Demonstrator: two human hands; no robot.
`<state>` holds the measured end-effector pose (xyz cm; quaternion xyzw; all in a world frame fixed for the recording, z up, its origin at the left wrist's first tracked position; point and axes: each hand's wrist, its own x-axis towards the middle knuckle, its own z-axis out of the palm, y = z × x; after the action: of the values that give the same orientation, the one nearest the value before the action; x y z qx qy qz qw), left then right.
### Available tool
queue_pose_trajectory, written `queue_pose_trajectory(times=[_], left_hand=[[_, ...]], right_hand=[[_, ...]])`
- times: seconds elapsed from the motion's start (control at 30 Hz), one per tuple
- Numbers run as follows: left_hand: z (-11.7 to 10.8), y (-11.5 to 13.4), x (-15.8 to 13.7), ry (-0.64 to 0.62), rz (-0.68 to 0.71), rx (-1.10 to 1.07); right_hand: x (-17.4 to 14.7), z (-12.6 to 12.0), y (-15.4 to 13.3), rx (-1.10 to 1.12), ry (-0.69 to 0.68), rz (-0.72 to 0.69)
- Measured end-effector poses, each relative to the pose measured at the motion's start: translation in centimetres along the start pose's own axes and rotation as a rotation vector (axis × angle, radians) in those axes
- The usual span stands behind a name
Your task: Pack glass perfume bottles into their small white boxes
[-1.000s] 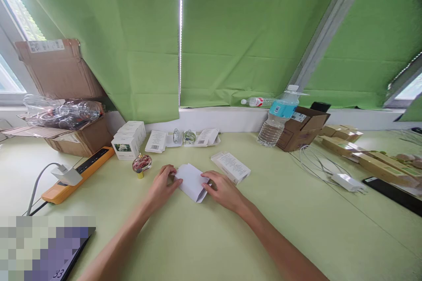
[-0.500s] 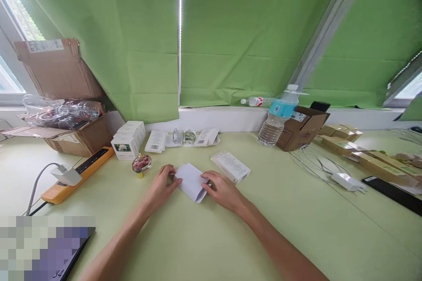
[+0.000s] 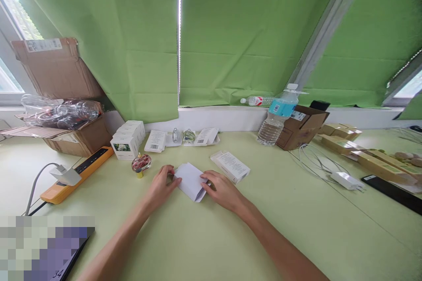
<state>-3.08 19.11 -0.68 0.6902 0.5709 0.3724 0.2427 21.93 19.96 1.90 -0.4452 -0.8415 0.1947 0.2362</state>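
A folded white paper (image 3: 189, 181) lies on the pale green table in front of me, its layers showing at the near right end. My left hand (image 3: 164, 183) has thumb and fingers closed on its left edge. On the right edge, my right hand (image 3: 220, 188) grips it with the fingers bent; their undersides are hidden. Just beyond my right hand is a white printed carton (image 3: 230, 167). To the left of my left hand stands a round glass bottle of reddish content (image 3: 141, 163), and a small gold cap (image 3: 139, 174) sits right before it.
White boxes with a flower picture (image 3: 123, 147) stand at the back left, beside an orange power strip (image 3: 79, 175). Opened cartons (image 3: 156, 141) with small glass bottles lie along the back. A water bottle (image 3: 275, 116), cardboard box (image 3: 298, 129) and white cable (image 3: 310, 164) are on the right.
Almost nothing differs. Both hands keep the same hold on the folded paper, and the whole view has shifted very slightly.
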Motion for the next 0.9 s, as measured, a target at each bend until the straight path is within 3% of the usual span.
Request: queue_pose_trajectory(times=[0.9], left_hand=[[-0.18, 0.42, 0.08, -0.031, 0.065, 0.074]], right_hand=[[-0.16, 0.10, -0.26, -0.043, -0.004, -0.014]])
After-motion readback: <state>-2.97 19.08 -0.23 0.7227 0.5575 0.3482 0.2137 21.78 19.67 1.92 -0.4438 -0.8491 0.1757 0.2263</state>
